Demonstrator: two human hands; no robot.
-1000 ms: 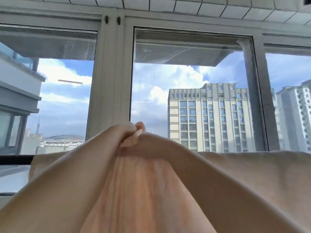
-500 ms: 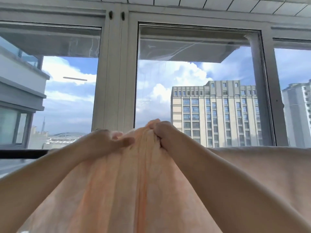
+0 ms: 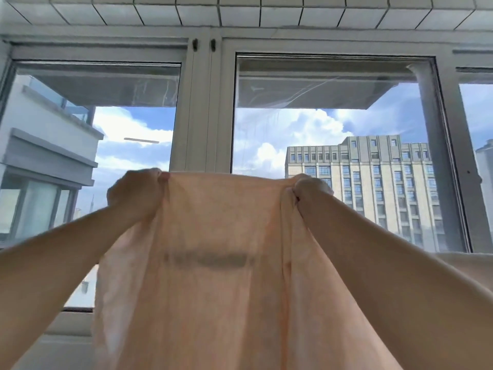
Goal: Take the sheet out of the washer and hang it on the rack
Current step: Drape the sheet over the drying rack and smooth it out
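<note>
Two bare forearms are reaching up from the lower corners of the frame toward its middle. Between them a thin, pale peach fabric sheet [image 3: 221,276] is hanging, filling the lower centre of the picture and running off the bottom edge. Its top edge is stretching taut across the middle of the frame from one fist to the other. The left hand [image 3: 134,193], at centre left, is gripping the sheet's upper left corner with its fingers curled tightly round bunched cloth. The right hand [image 3: 312,190], at centre right, is clamping the upper right corner in the same way, with folds gathering under its knuckles. A dark horizontal bar [image 3: 208,259] is showing dimly through the cloth in the middle of the frame; what it is cannot be told. At the right edge, below the right forearm, more pale cloth [image 3: 466,259] is lying in a level line. Behind the sheet a white-framed window [image 3: 202,116] is spanning the frame. Through the glass a tall grey multi-storey building [image 3: 373,182] is standing at centre right, with blue sky and white clouds above. White ceiling tiles [image 3: 240,9] are running along the top of the frame.
</note>
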